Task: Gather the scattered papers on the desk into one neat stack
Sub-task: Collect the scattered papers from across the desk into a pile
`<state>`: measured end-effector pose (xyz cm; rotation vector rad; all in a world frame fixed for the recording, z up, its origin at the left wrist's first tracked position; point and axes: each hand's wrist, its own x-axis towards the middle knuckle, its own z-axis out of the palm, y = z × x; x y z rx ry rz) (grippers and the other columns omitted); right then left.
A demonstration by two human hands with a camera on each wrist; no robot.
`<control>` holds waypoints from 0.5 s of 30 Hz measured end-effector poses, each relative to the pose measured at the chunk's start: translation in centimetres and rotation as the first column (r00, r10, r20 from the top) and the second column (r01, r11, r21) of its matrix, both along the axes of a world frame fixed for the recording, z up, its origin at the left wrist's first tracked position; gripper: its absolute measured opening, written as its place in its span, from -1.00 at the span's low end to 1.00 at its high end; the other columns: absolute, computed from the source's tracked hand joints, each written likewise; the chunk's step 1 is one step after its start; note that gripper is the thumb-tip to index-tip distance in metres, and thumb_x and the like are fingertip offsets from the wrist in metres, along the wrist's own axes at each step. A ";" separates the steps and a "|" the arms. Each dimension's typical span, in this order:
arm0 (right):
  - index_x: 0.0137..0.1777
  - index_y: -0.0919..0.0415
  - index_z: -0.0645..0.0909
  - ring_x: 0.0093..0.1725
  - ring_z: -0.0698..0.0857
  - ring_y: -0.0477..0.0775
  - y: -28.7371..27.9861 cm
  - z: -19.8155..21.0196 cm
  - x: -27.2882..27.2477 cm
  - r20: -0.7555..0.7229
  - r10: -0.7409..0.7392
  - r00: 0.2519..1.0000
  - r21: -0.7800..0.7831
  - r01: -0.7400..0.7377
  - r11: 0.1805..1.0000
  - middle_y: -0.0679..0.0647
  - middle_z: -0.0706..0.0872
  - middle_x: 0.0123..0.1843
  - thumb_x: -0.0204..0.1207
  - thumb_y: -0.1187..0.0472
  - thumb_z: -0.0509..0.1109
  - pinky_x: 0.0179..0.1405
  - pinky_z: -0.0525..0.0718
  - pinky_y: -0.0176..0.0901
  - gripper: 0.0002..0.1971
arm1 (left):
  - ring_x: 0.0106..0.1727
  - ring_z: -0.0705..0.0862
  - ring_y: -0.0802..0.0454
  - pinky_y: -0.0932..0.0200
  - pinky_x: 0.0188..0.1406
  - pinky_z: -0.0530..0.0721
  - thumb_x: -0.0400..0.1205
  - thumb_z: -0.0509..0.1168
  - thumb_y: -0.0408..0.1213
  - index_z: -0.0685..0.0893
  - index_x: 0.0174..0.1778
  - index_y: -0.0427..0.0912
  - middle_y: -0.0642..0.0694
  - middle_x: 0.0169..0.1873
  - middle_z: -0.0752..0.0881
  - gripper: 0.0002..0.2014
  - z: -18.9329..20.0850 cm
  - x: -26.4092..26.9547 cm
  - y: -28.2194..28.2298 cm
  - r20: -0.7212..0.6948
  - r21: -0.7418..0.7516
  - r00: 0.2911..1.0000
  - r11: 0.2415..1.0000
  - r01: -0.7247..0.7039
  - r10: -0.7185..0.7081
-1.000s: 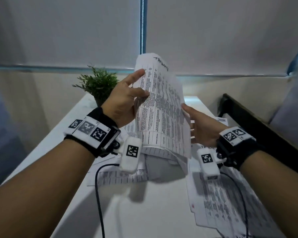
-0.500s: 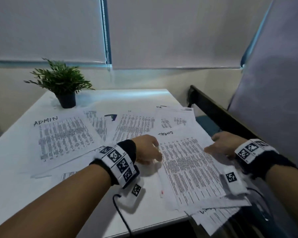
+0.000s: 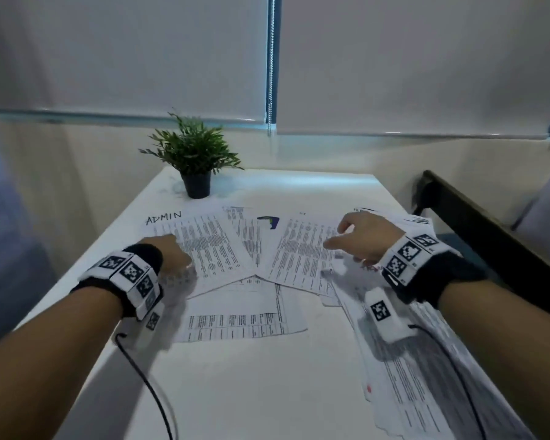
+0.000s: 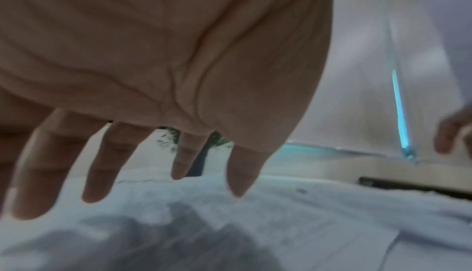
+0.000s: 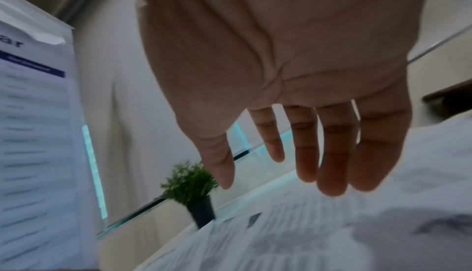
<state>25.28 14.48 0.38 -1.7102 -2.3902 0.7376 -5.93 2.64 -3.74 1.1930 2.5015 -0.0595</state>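
Observation:
Several printed sheets lie spread over the white desk [image 3: 242,385]. The sheet headed ADMIN [image 3: 200,246] is at the left, a second sheet [image 3: 302,252] lies to its right, and a third sheet [image 3: 242,312] lies nearer to me. A rough pile of papers [image 3: 426,385] runs along the desk's right edge. My left hand [image 3: 172,255] hovers with straight fingers [image 4: 99,166] over the ADMIN sheet's near left corner. My right hand [image 3: 359,239] reaches over the second sheet, its fingers [image 5: 332,154] straight and empty.
A small green plant in a black pot [image 3: 197,173] stands at the desk's far left. A dark rail [image 3: 496,236] runs along the right side. Closed blinds [image 3: 124,55] cover the window behind. A printed poster [image 5: 33,113] stands at the left of the right wrist view.
One second ago both hands held a sheaf of papers upright. It then went down on the right side of the desk, and both hands have moved off it to the sheets further back.

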 end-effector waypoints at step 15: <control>0.63 0.09 0.41 0.44 0.66 0.25 -1.5 -4.4 -12.2 0.409 0.443 0.798 -0.072 -0.455 0.887 0.12 0.63 0.53 0.41 -0.27 0.60 0.40 0.69 0.16 -0.14 | 0.00 0.67 0.01 0.06 0.11 0.72 0.37 0.70 -0.01 0.61 0.38 -0.04 0.03 -0.02 0.71 -0.31 -0.9 -2.8 -3.5 0.084 -0.119 0.996 0.992 0.027 -0.017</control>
